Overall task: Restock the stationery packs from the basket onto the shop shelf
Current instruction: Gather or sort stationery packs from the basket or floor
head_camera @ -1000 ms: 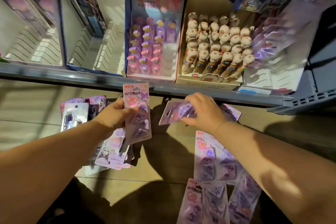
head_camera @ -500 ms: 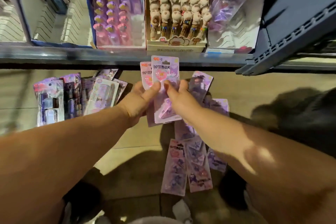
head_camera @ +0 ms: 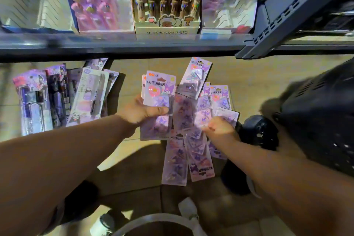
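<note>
My left hand (head_camera: 142, 111) grips a small stack of pink-purple corner-clip packs (head_camera: 160, 90), thumb across the front card. My right hand (head_camera: 220, 127) reaches down to the loose clip packs (head_camera: 188, 151) spread on the tiled floor, its fingers pinching the lower edge of one pack (head_camera: 227, 114). More clip packs (head_camera: 199, 74) lie fanned out just below the shelf edge. The dark shop shelf (head_camera: 134, 46) runs across the top. A black basket (head_camera: 323, 120) stands at the right.
A pile of purple pen packs (head_camera: 59, 96) lies on the floor at the left. On the shelf stand a pink pen display (head_camera: 97, 2), a bear ball-pen box (head_camera: 166, 0) and a display tray holding clip packs (head_camera: 228, 0). A pale rounded rim (head_camera: 153, 220) shows at the bottom.
My right hand left the stack held by my left hand and dropped to the right onto the floor packs. The camera tilted further down.
</note>
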